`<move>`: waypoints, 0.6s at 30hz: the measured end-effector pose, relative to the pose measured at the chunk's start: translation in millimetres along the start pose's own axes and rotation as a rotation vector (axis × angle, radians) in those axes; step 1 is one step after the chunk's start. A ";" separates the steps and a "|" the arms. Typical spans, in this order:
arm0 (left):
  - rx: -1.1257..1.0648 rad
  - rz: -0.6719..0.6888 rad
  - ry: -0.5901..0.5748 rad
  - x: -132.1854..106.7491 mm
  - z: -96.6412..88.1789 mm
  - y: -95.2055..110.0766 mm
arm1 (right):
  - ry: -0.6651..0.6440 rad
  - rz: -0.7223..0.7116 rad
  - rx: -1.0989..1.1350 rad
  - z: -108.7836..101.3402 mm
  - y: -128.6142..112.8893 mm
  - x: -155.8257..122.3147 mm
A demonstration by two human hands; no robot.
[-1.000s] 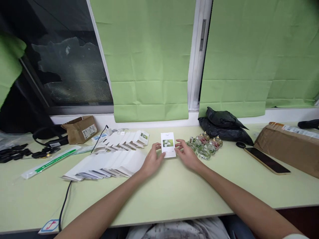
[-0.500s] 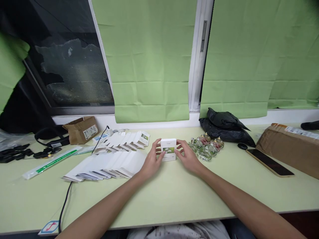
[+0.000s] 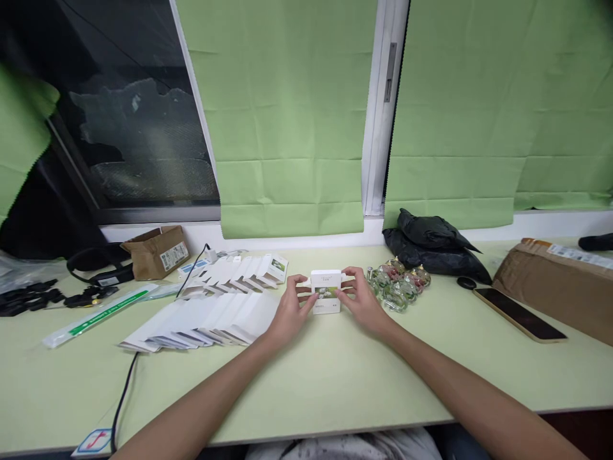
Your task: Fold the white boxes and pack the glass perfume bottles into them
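A small white cardboard box [image 3: 326, 305] with a green picture on its front stands upright on the table, its top face closed. My left hand [image 3: 293, 308] grips the box's left side, thumb on the front and fingers round the edge. On the opposite side my right hand [image 3: 360, 301] holds it the same way. Left of my hands lies a fanned row of flat white cartons [image 3: 205, 319], with a second row of white boxes [image 3: 244, 271] behind. Near my right hand is a cluster of clear-wrapped green and pink trinkets [image 3: 398, 284].
Black plastic bags [image 3: 431, 246] lie by the window at right. A phone [image 3: 520, 314] rests before a large brown carton [image 3: 558, 291]. Far left are an open cardboard box [image 3: 156, 252] and a long clear-wrapped strip [image 3: 98, 314]. A black cable [image 3: 125, 396] crosses the table's left part.
The white box's top tips slightly toward me, showing more of its upper face. Both hands keep their hold, with the fingers shifted slightly upward around its edges.
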State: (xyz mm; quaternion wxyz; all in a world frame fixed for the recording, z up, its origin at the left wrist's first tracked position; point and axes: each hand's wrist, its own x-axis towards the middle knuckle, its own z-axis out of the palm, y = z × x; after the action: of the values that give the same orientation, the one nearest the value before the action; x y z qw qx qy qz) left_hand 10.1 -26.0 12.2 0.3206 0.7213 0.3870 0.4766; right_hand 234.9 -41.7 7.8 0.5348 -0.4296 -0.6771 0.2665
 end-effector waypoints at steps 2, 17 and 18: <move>0.005 -0.007 0.005 0.3 0.2 -1.3 | 0.019 0.016 0.011 0.0 3.0 1.0; 0.031 -0.036 -0.062 0.6 0.7 -7.0 | 0.038 -0.180 -0.198 -2.3 5.2 1.8; 0.021 -0.047 -0.055 1.2 0.7 -7.4 | 0.047 -0.184 -0.211 -2.7 5.0 2.1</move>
State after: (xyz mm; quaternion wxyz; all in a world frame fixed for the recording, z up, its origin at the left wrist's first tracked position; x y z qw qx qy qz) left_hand 9.2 -21.4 6.3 0.3346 0.7283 0.3999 0.4447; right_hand 238.8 -37.7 5.5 0.5243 -0.4259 -0.7252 0.1335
